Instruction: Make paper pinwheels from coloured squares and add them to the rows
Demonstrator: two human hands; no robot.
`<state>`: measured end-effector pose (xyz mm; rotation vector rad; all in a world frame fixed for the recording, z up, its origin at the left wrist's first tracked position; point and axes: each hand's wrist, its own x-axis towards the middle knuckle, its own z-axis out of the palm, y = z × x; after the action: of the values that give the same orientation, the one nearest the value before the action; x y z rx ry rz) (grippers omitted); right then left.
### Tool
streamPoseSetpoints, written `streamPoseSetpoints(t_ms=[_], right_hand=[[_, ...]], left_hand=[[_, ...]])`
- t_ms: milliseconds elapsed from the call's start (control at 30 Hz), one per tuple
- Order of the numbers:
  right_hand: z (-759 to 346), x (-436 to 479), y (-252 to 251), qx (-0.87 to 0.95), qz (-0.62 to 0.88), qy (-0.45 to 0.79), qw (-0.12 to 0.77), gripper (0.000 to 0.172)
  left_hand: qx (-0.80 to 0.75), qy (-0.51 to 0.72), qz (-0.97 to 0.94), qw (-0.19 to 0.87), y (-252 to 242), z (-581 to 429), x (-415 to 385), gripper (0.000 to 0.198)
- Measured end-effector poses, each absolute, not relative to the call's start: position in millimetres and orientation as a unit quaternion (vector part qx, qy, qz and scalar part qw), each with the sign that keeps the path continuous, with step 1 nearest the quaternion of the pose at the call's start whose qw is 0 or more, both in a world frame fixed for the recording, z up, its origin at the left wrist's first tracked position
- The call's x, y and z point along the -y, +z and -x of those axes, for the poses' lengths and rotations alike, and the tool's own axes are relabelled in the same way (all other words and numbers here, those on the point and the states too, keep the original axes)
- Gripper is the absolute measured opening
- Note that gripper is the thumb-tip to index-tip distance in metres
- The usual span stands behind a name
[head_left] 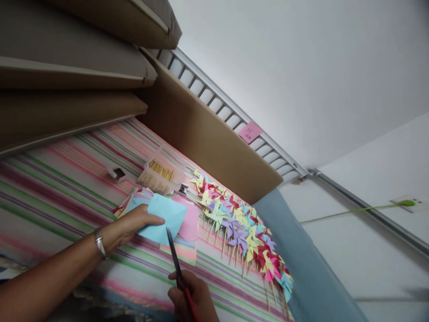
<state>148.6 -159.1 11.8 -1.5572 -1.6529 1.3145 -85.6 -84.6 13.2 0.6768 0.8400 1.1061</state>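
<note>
Between the thumb and fingers of my left hand is a light blue paper square; its fingers are partly hidden behind it. My right hand grips a pair of scissors with dark blades and a red handle. The blade tips reach the lower edge of the blue sheet; whether they cut into it I cannot tell. Beneath and behind the blue sheet lie pink paper and a stack of coloured sheets. Many paper pinwheels on sticks lie in rows to the right.
A clear plastic box with small gold-coloured pieces sits beyond the papers, near a small open container. Striped cloth covers the surface. A brown board and a white slatted rail stand behind; grey cushions are at upper left.
</note>
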Motion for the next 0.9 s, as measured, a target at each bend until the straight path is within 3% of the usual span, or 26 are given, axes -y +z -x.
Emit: streamPoseSetpoints(t_ms=[900], right_hand=[[-150,154,27,0.665,0.573,0.449,0.169,0.035]], left_hand=[[-0.376,0.498,-0.304,0.72,16,82,87,0.012]])
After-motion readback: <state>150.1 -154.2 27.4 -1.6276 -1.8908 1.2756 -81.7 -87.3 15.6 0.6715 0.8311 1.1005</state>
